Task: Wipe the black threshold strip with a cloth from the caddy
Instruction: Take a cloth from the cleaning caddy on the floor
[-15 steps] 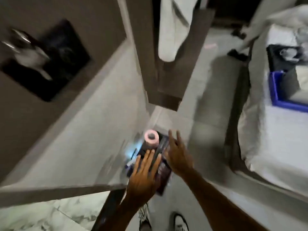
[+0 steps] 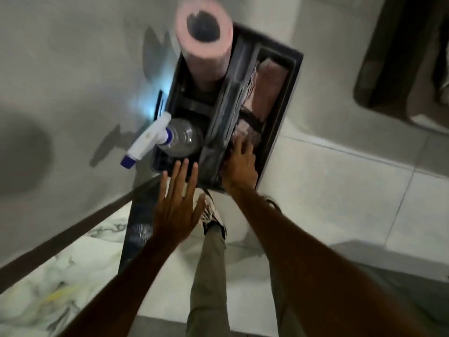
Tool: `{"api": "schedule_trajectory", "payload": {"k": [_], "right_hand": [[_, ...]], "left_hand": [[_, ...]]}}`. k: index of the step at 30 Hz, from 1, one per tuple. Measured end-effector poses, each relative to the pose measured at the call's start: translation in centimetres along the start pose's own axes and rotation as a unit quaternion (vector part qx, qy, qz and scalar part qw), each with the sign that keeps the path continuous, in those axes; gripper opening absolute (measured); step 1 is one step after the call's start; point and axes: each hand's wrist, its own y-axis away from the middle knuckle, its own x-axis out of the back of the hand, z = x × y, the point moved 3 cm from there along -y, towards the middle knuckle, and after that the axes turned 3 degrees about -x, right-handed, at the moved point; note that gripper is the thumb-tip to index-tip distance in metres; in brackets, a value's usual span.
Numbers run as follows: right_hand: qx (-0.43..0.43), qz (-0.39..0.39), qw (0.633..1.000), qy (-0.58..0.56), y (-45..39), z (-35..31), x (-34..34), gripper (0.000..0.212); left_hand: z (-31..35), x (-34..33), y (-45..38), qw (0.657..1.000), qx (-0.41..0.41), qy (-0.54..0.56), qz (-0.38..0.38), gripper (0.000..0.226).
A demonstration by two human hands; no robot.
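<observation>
Right hand (image 2: 239, 166) fingers possibly on blurred cloth (image 2: 245, 135).

caddy (image 2: 279, 132) right compartment open above, pink roll (image 2: 204, 42) and spray bottle (image 2: 170, 139) crowd left

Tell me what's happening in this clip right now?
A person is bent over a black cleaning caddy on the floor. The right hand is reaching into its right-side compartment, fingers on the folded pinkish cloths; no cloth is lifted out yet. The left hand hovers open and flat near the caddy's close end, holding nothing. A spray bottle and a pink roll stand in the left-side compartments. The black threshold strip below the left hand is not yet wiped.
</observation>
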Motion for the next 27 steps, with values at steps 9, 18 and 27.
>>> {"api": "schedule_trajectory", "payload": {"k": [9, 18, 27], "right_hand": [[-0.003, 0.088, 0.992, 0.09, -3.3, 0.9, -2.4, 0.092], [0.062, 0.127, 0.989, 0.047, -1.8, 0.4, -0.3, 0.069], [0.144, 0.16, 0.976, -0.027, 6.0, -0.5, 7.5, 0.043]], "left_hand": [[-1.2, -3.7, -0.4, 0.998, -0.013, -0.016, 0.052, 0.073], [0.4, -1.7, -0.2, 0.996, 0.036, 0.015, 0.082, 0.069], [6.0, 4.5, 4.6, 0.982, 0.147, 0.019, 0.119, 0.069]]}}
